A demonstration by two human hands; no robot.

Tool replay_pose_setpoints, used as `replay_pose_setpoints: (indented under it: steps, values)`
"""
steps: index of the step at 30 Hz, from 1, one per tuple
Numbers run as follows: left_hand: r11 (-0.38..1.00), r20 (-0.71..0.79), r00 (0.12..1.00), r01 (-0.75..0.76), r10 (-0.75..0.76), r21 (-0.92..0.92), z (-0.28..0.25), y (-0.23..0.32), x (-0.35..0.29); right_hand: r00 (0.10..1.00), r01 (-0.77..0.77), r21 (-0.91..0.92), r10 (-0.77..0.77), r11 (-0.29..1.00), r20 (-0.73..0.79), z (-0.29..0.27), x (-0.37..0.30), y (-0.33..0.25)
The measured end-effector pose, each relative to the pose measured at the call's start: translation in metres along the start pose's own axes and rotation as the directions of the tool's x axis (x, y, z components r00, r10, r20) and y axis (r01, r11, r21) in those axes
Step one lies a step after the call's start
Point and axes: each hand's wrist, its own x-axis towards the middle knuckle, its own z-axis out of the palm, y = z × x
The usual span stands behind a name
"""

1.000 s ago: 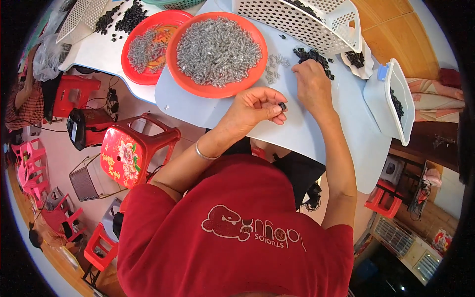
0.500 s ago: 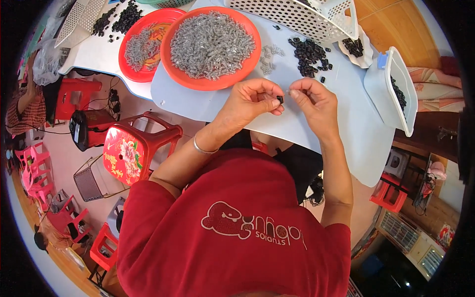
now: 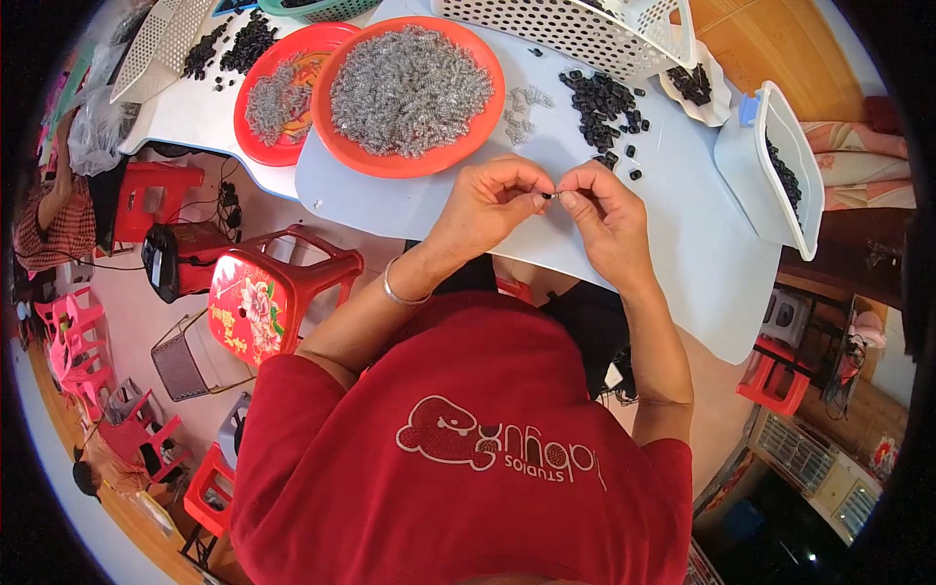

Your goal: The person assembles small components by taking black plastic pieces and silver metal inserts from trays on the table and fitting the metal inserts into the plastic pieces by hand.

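Note:
Over the near edge of the pale table, my left hand [image 3: 490, 207] pinches a small black plastic piece [image 3: 547, 196] between thumb and forefinger. Facing it, my right hand [image 3: 609, 222] has thumb and finger pressed together on a tiny shiny piece at the black one; its exact kind is too small to tell. Both sets of fingertips nearly touch. Beyond my left hand, an orange-red round tray [image 3: 327, 127] holds a heap of small clear-grey pieces [image 3: 409, 90]. A loose pile of black pieces [image 3: 597, 102] lies beyond my right hand, with some clear-grey pieces [image 3: 526, 109] beside it.
A red tray [image 3: 255, 146], white perforated baskets [image 3: 565, 39], a white dish [image 3: 717, 109] and a pale bin [image 3: 746, 180] with black pieces surround the work spot. Red stools [image 3: 258, 302] stand to the left. Another person's arm [image 3: 63, 166] shows at far left.
My right hand has moved left and slightly down, bringing its fingertips against the black piece. That piece is now more covered by fingers. My left hand has barely moved.

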Motion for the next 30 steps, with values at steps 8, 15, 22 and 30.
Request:
replay_pose_setpoints:
  steps: [8, 15, 22, 30]
  values:
    - [0.996, 0.003, 0.996, 0.091, -0.091, -0.021, 0.001, -0.002, -0.002, 0.993, 0.112, -0.166, -0.114, 0.98, -0.006, 0.0, 0.0, 0.0]
    - [0.991, 0.009, 0.999, 0.037, -0.038, 0.127, 0.0, -0.001, -0.003, 0.982, 0.153, -0.229, -0.175, 0.961, -0.077, 0.002, -0.002, 0.0]
    - [0.997, 0.0, 0.997, 0.081, -0.081, 0.016, 0.006, 0.004, -0.004, 0.989, 0.137, -0.3, -0.147, 0.944, -0.012, -0.002, -0.004, -0.006]
    - [0.992, 0.092, 0.988, 0.122, -0.121, -0.005, 0.003, 0.004, -0.006, 0.939, 0.341, -0.381, -0.292, 0.859, 0.183, -0.014, -0.002, -0.01]
